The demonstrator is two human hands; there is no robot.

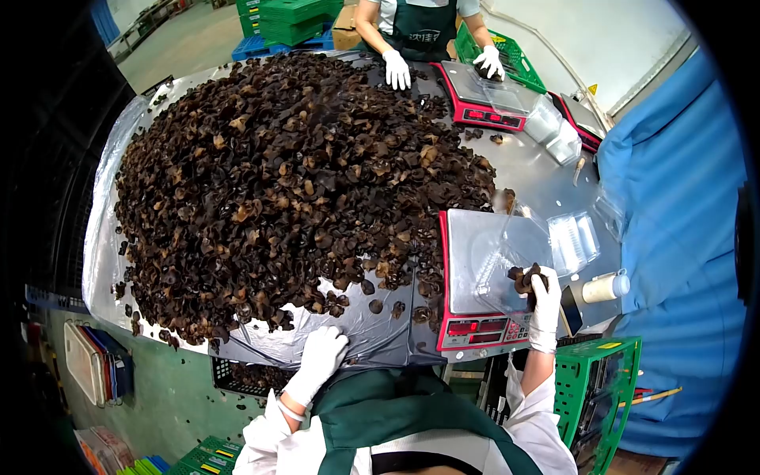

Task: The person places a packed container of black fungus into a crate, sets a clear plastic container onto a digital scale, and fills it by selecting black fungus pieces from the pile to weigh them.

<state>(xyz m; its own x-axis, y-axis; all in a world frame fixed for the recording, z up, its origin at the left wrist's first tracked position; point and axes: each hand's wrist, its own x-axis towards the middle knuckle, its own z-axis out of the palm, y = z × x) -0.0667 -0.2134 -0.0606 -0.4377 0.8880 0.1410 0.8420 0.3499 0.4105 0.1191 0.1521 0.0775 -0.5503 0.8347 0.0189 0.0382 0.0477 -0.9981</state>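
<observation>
A big pile of dark mushrooms (pixel 293 182) covers much of the counter (pixel 546 186), with a few loose ones along its near edge. From where I stand, the person's right hand (pixel 544 305), in a white glove, has its fingers closed around a small bunch of mushrooms (pixel 525 283), just above the right side of a clear plastic tray (pixel 488 277). That tray sits on the near red-edged scale (pixel 469 237), whose display is lit red. The left hand (pixel 322 354), also gloved, rests at the counter's near edge, below the pile, its fingers close together; I can't tell whether anything is beneath them.

To the right of the scale are another clear container (pixel 574 241), a phone (pixel 570 311) and a white bottle (pixel 606 287) with a pale blue cap. Across the counter, another person (pixel 427 28) has one gloved hand (pixel 397 70) down beside the pile and the other (pixel 490 62) on a dark bunch at the far scale (pixel 492 119). A blue curtain (pixel 681 222) hangs along the right.
</observation>
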